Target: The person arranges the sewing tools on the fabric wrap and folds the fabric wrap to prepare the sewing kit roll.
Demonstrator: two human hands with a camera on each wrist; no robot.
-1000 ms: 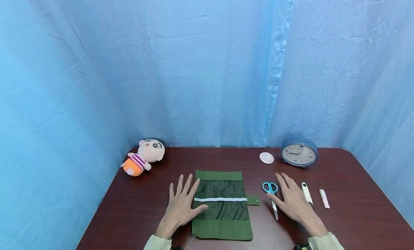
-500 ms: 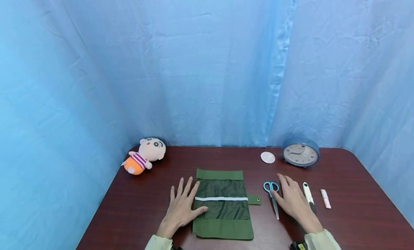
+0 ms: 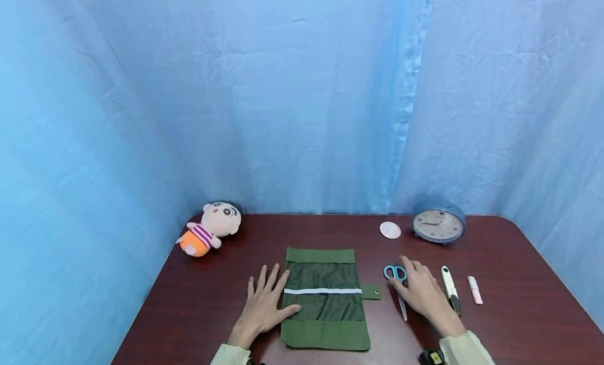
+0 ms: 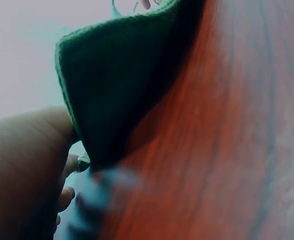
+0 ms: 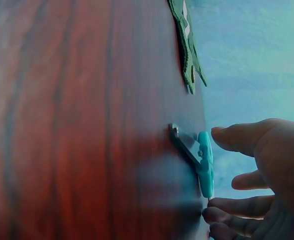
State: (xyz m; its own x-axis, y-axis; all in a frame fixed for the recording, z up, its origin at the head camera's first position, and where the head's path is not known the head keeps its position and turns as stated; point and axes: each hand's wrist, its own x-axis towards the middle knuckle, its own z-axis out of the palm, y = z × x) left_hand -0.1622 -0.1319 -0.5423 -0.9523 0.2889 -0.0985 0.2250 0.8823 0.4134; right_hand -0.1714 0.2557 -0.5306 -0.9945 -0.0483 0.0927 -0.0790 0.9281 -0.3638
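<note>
In the head view, a green fabric roll-up case (image 3: 325, 334) lies spread flat on the table, a white band across its middle and a snap tab at its right. My left hand (image 3: 262, 308) is at its left edge, fingers spread, thumb over the fabric. Scissors with turquoise handles (image 3: 402, 305) lie right of the case. Over them hovers my right hand (image 3: 423, 292), its thumb near the handles. The right wrist view shows thumb and fingers apart beside the scissors (image 5: 205, 165), not gripping them. A lifted-looking case corner (image 4: 107, 85) fills part of the left wrist view.
Right of my right hand lie a white-and-dark utility knife (image 3: 450, 289) and a small white-and-pink stick (image 3: 475, 290). A blue clock (image 3: 438, 226) and a round pale disc (image 3: 390, 230) stand farther back. A plush doll (image 3: 207, 231) lies at the table's far left corner.
My right hand has shifted left toward the scissors, uncovering the utility knife's dark end. My left hand has slid slightly toward me along the case's edge.
</note>
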